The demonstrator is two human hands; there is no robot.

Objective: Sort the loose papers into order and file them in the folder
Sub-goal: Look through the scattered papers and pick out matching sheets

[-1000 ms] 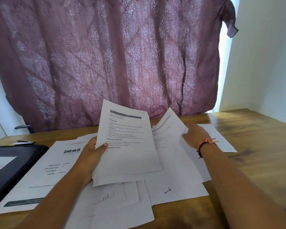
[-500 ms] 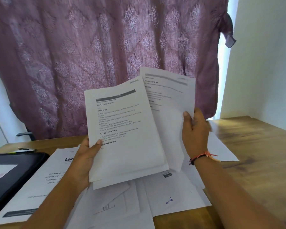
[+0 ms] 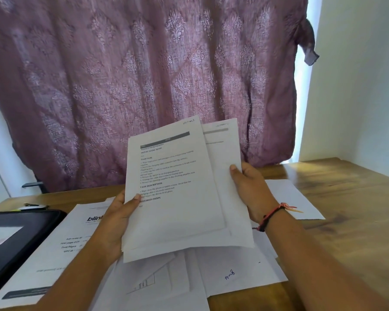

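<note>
I hold a small stack of printed papers [image 3: 177,194] upright above the table. My left hand [image 3: 116,221] grips its left edge, thumb on the front page. My right hand [image 3: 252,189] grips the right edge, thumb on a sheet [image 3: 225,149] tucked behind the front pages and sticking out to the right. More loose papers [image 3: 234,272] lie spread on the wooden table under my hands. A black folder [image 3: 16,239] lies shut at the left edge, partly out of view.
A large white sheet with a "blinkit" logo [image 3: 61,250] lies next to the folder. Another sheet [image 3: 294,198] lies behind my right wrist. A purple patterned curtain [image 3: 144,75] hangs behind the table [image 3: 346,221]. A white wall stands at the right.
My right hand picked a sheet up from the table, raised it and brought it in behind the stack in my left hand. Both hands now hold the stack together.
</note>
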